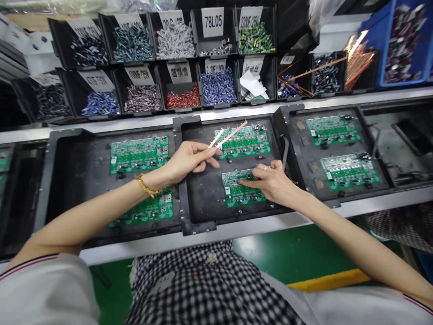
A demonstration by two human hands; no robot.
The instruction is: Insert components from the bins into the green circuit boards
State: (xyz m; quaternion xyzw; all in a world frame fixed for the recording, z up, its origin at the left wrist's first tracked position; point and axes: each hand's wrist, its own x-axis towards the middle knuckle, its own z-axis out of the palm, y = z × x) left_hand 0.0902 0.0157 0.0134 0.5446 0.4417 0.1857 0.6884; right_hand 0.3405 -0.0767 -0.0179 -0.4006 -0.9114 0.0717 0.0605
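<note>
On the middle black carrier tray (203,198) of the line, two green circuit boards sat one behind the other. The right hand (274,183) rested on the near circuit board (237,189), index finger and thumb stretched left and pinched narrow at a small dark part on the board's top edge; whether the part was actually gripped, cannot tell, too small. Remaining fingers curled loosely, rings visible. The left hand (187,160) hovered just above the tray between the two boards, fingers closed on a couple of pale taped component strips (228,134) that angled up and right over the far circuit board (245,141). Gold bracelet (148,187) on the left wrist.

Left tray (77,180) held two more green boards, the near one partly hidden under the left forearm. Right tray (294,149) held another two boards, side by side front to back. All trays sat on a grey conveyor rail (237,228).

Behind the trays, two rows of black parts bins (176,67) with handwritten and printed labels, one reading 78L05 (212,21); contents included red parts (184,98), blue capacitors (219,86), green capacitors (255,38), grey ones. Copper-coloured wire leads (358,63) stuck out of a bin at right. Blue crate (385,45) far right. Checked apron (203,289) at bottom, green floor below
</note>
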